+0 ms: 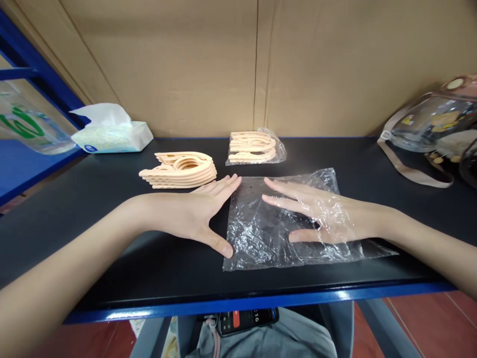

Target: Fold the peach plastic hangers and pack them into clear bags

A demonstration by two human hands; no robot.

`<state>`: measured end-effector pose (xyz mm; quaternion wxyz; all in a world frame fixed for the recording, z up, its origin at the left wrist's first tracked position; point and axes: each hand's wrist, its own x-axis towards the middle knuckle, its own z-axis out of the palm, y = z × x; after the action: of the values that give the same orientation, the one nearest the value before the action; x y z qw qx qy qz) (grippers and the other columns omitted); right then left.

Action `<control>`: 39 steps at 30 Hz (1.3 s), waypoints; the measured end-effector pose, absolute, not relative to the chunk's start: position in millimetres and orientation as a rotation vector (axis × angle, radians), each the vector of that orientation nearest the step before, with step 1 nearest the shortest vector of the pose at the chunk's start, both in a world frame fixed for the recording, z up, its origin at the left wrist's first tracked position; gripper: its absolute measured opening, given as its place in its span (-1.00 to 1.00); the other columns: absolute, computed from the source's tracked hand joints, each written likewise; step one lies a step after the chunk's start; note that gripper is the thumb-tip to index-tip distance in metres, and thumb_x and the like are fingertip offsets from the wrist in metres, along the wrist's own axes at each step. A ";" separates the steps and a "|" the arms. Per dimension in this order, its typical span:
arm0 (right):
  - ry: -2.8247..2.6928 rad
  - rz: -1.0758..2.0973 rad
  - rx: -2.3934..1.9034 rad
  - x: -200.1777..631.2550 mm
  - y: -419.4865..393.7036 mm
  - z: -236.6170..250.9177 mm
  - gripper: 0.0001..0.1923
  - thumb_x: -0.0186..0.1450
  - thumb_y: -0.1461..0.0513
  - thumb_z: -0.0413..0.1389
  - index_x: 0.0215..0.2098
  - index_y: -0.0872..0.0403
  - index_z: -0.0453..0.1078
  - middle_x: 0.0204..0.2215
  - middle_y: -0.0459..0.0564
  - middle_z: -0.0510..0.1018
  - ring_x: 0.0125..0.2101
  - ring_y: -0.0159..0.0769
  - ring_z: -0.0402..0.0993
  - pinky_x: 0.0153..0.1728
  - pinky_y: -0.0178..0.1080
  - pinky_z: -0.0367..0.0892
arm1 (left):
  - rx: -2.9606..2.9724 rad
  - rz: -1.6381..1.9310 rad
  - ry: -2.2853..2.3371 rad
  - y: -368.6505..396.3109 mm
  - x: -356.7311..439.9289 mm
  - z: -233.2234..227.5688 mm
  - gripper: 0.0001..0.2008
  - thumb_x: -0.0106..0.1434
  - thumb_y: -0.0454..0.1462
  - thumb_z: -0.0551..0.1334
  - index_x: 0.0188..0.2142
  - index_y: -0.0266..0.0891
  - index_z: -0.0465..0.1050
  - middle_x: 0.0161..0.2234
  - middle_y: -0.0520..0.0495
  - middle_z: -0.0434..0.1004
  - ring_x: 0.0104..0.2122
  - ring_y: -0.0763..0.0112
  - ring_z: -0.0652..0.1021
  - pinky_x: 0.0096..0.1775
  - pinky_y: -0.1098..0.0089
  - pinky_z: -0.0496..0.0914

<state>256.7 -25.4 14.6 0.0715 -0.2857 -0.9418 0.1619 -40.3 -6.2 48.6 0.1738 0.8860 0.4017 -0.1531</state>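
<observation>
A clear plastic bag (pixel 253 243) lies flat and wrinkled on the black tabletop in front of me. My right hand (pixel 324 216) is inside it, seen through the film, with the fingers spread and pointing left. Beside the bag's left edge, my left hand (pixel 190 214) is open, thumb and fingertips at that edge. Just behind the left hand sits a stack of beige plastic folding hangers (pixel 186 171). Farther back, in the middle, a clear bag holds more beige folding hangers (pixel 253 146).
A tissue pack (pixel 115 134) stands at the back left, near a tilted clear bottle (pixel 33 122) by the blue frame. At right lies a clear drinking bottle (pixel 428 122) with a beige strap (pixel 406 169). A phone (pixel 246 320) rests on my lap below the blue table edge (pixel 261 301).
</observation>
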 end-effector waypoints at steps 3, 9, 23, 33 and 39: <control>-2.824 0.507 -0.854 257.5 -24.4 13.9 -0.17 0.32 -0.04 0.09 0.41 -0.12 -0.21 0.42 -0.04 -0.29 0.38 -0.07 -0.29 0.33 0.07 -0.18 | 2.528 -0.446 1.132 -5.6 -41.0 48.4 0.32 -0.01 0.38 0.14 0.37 -0.37 -0.55 0.38 -0.32 -0.58 0.36 0.01 -0.26 0.31 0.06 -0.08; -2.834 0.702 -1.033 265.4 -24.0 26.3 -0.12 0.30 -0.08 0.10 0.41 -0.16 -0.27 0.42 -0.07 -0.30 0.37 -0.02 -0.32 0.32 0.12 -0.22 | 2.534 -0.494 1.124 -5.4 -43.9 51.8 0.31 0.01 0.37 0.13 0.37 -0.35 -0.56 0.38 -0.28 -0.58 0.37 0.00 -0.25 0.30 0.06 -0.07; -2.819 0.809 -1.127 296.3 -14.6 51.8 -0.26 0.20 0.04 0.25 0.31 -0.18 0.15 0.33 -0.08 0.19 0.31 -0.04 0.07 0.27 0.06 0.07 | 2.598 -0.191 1.033 -5.8 -50.3 72.8 0.02 0.15 0.18 0.22 0.40 -0.07 -0.30 0.42 -0.08 -0.24 0.37 0.11 0.00 0.30 0.13 0.03; -2.781 0.693 -0.976 293.0 -13.5 42.1 -0.40 0.20 0.06 0.25 0.20 -0.12 0.32 0.22 -0.05 0.37 0.22 -0.09 0.26 0.20 0.04 0.21 | 2.613 -0.034 1.583 33.8 -109.2 86.2 -0.08 0.16 0.15 0.23 0.36 -0.21 -0.04 0.30 -0.18 0.17 0.18 -0.07 0.32 0.15 -0.11 0.18; -2.752 0.676 -0.974 286.5 -12.1 44.0 -0.58 0.20 0.07 0.25 0.02 -0.06 0.49 0.09 -0.03 0.50 0.07 -0.10 0.44 0.07 -0.05 0.36 | 2.501 -0.071 1.693 44.9 -120.4 85.9 -0.05 -0.01 0.25 0.26 0.29 -0.08 0.15 0.12 0.06 0.42 -0.07 0.12 0.47 0.02 0.11 0.33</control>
<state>286.5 -12.1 44.0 0.0726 -0.3242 -0.9159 0.2251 -120.4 44.9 85.9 0.0603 0.8264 0.5593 -0.0234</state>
